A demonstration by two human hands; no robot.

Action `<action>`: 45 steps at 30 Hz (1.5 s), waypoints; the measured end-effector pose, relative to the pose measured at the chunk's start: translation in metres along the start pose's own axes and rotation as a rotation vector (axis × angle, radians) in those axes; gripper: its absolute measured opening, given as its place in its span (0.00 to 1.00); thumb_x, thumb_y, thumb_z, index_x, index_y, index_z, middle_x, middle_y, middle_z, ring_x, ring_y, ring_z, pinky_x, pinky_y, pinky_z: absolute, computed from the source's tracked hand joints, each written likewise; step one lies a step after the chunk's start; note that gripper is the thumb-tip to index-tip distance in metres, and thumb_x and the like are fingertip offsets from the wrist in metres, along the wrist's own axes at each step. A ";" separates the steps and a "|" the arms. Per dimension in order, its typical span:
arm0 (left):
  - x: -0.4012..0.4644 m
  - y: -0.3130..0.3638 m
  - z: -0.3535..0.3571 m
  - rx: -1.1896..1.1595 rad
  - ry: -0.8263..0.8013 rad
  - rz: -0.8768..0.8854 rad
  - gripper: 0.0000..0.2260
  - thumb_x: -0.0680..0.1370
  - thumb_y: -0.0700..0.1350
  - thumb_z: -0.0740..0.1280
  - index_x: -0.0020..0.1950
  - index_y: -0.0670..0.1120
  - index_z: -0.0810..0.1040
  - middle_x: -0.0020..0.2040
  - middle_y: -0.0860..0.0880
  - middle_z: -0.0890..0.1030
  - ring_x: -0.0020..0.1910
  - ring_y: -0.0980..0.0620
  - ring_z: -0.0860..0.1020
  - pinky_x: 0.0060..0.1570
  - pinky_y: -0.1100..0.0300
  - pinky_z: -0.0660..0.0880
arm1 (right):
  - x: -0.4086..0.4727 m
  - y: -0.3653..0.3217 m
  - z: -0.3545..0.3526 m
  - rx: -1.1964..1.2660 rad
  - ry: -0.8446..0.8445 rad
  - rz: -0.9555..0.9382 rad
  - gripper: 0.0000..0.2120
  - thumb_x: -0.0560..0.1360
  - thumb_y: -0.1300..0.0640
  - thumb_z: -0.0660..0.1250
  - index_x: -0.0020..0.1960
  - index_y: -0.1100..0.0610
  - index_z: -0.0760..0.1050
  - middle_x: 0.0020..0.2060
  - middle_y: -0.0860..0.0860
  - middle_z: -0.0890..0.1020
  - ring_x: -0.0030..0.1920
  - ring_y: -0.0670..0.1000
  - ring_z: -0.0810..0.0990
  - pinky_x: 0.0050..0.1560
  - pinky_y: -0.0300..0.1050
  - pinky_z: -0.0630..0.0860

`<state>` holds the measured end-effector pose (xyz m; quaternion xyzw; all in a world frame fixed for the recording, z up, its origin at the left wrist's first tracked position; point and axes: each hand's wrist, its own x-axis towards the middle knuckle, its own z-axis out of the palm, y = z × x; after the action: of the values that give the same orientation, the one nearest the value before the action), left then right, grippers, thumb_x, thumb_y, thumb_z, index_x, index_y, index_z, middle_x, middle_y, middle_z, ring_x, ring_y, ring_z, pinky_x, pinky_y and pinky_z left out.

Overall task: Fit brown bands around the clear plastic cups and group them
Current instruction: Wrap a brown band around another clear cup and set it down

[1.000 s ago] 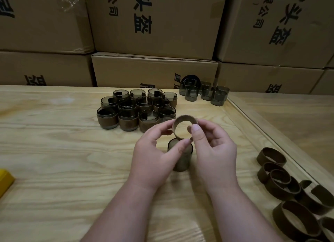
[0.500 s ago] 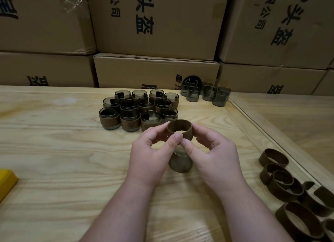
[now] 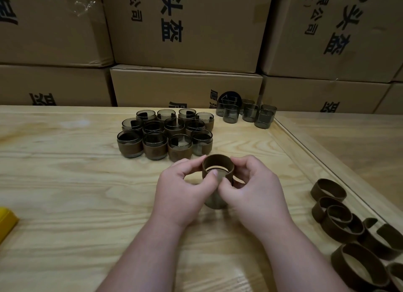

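A brown band (image 3: 218, 163) sits around the top of a clear plastic cup (image 3: 213, 201) standing on the wooden table. My left hand (image 3: 182, 193) pinches the band's left side and my right hand (image 3: 254, 191) pinches its right side, thumbs at the front. Most of the cup is hidden behind my fingers. A cluster of banded cups (image 3: 165, 134) stands just beyond. Several bare clear cups (image 3: 247, 113) stand at the back right. Loose brown bands (image 3: 340, 222) lie at the right.
Stacked cardboard boxes (image 3: 185, 30) form a wall behind the table. A raised wooden strip (image 3: 309, 152) runs diagonally along the table's right side. A yellow object (image 3: 6, 219) pokes in at the left edge.
The band has turned from tilted upright to level and has come down over the cup's rim, both hands lowering with it.
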<state>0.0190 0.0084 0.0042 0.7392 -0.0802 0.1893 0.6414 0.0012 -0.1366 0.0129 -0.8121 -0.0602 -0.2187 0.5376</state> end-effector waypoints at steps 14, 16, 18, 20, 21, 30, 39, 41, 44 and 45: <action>0.000 -0.001 -0.001 0.040 -0.035 -0.070 0.14 0.66 0.52 0.72 0.51 0.62 0.84 0.50 0.56 0.86 0.51 0.66 0.82 0.54 0.70 0.76 | 0.005 0.009 0.004 0.021 0.024 0.112 0.14 0.67 0.56 0.73 0.47 0.39 0.77 0.43 0.31 0.84 0.45 0.35 0.84 0.41 0.28 0.76; 0.000 -0.001 0.000 0.048 -0.051 -0.069 0.16 0.67 0.50 0.72 0.54 0.59 0.85 0.49 0.55 0.86 0.48 0.67 0.82 0.51 0.72 0.75 | 0.006 0.010 0.004 0.046 0.024 0.150 0.14 0.65 0.54 0.71 0.47 0.40 0.77 0.43 0.32 0.85 0.44 0.36 0.84 0.41 0.31 0.77; 0.000 -0.002 0.000 0.052 -0.062 -0.073 0.17 0.67 0.50 0.73 0.55 0.58 0.86 0.49 0.55 0.86 0.49 0.67 0.82 0.50 0.72 0.75 | 0.008 0.012 0.003 0.094 0.021 0.194 0.13 0.63 0.53 0.70 0.48 0.43 0.77 0.42 0.35 0.86 0.44 0.38 0.85 0.42 0.35 0.78; 0.001 -0.004 -0.001 0.047 -0.091 -0.100 0.14 0.71 0.47 0.75 0.54 0.60 0.86 0.49 0.58 0.87 0.52 0.65 0.82 0.53 0.70 0.76 | 0.008 0.013 0.003 0.134 0.008 0.232 0.14 0.63 0.53 0.70 0.49 0.45 0.78 0.41 0.37 0.87 0.43 0.40 0.86 0.43 0.36 0.79; 0.001 -0.005 -0.002 0.054 -0.120 -0.113 0.13 0.74 0.45 0.75 0.53 0.62 0.85 0.48 0.61 0.87 0.52 0.66 0.82 0.52 0.71 0.75 | 0.009 0.013 0.003 0.149 0.001 0.251 0.14 0.64 0.53 0.70 0.49 0.46 0.78 0.41 0.39 0.87 0.43 0.40 0.86 0.43 0.36 0.79; 0.007 -0.012 -0.010 0.161 -0.185 -0.159 0.19 0.79 0.51 0.72 0.71 0.56 0.79 0.59 0.57 0.83 0.59 0.62 0.80 0.63 0.62 0.75 | 0.008 0.017 0.006 0.209 -0.055 0.249 0.13 0.81 0.58 0.69 0.58 0.39 0.79 0.49 0.34 0.86 0.52 0.32 0.82 0.48 0.25 0.75; 0.008 -0.008 0.002 -0.329 -0.126 -0.242 0.17 0.78 0.38 0.72 0.62 0.57 0.82 0.56 0.54 0.87 0.53 0.57 0.82 0.54 0.60 0.78 | 0.012 0.009 0.018 0.669 0.139 0.448 0.06 0.81 0.58 0.69 0.51 0.51 0.85 0.50 0.50 0.88 0.54 0.50 0.87 0.51 0.42 0.83; 0.008 -0.010 0.004 -0.353 -0.117 -0.249 0.16 0.78 0.38 0.72 0.62 0.55 0.82 0.57 0.53 0.87 0.57 0.55 0.83 0.57 0.58 0.78 | 0.015 0.009 0.015 0.757 0.057 0.530 0.07 0.82 0.56 0.68 0.56 0.52 0.84 0.50 0.50 0.89 0.52 0.52 0.87 0.51 0.44 0.82; 0.008 -0.010 0.004 -0.413 -0.100 -0.290 0.15 0.77 0.40 0.72 0.62 0.54 0.82 0.56 0.53 0.86 0.62 0.50 0.82 0.68 0.47 0.76 | 0.017 0.012 0.010 0.825 -0.064 0.599 0.11 0.81 0.52 0.68 0.62 0.53 0.82 0.52 0.52 0.88 0.50 0.55 0.87 0.58 0.53 0.82; 0.009 -0.010 0.004 -0.449 -0.109 -0.320 0.16 0.76 0.43 0.73 0.63 0.53 0.82 0.56 0.52 0.86 0.62 0.49 0.82 0.69 0.45 0.75 | 0.018 0.012 0.009 0.837 -0.060 0.593 0.11 0.81 0.53 0.69 0.61 0.53 0.82 0.52 0.53 0.88 0.49 0.55 0.87 0.59 0.54 0.82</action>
<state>0.0310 0.0074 -0.0016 0.5908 -0.0366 0.0232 0.8057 0.0240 -0.1356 0.0072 -0.5153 0.0750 0.0096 0.8537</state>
